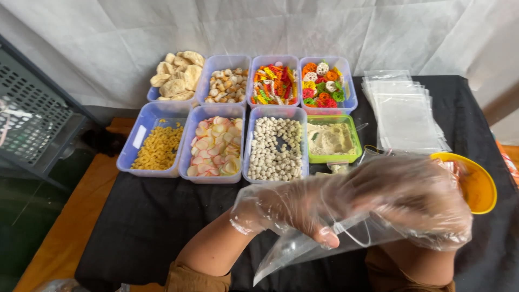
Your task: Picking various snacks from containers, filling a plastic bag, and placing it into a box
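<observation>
Clear plastic gloves cover both hands, and they meet low over the black table. From where I stand, the left hand is pinched shut on a clear zip bag near its mouth, while the right hand is curled closed on the same bag's upper edge. It looks like the bag-opening step; spreading the mouth wide would come first. Just beyond sits a yellow bowl, then tubs of snacks and a stack of empty bags.
</observation>
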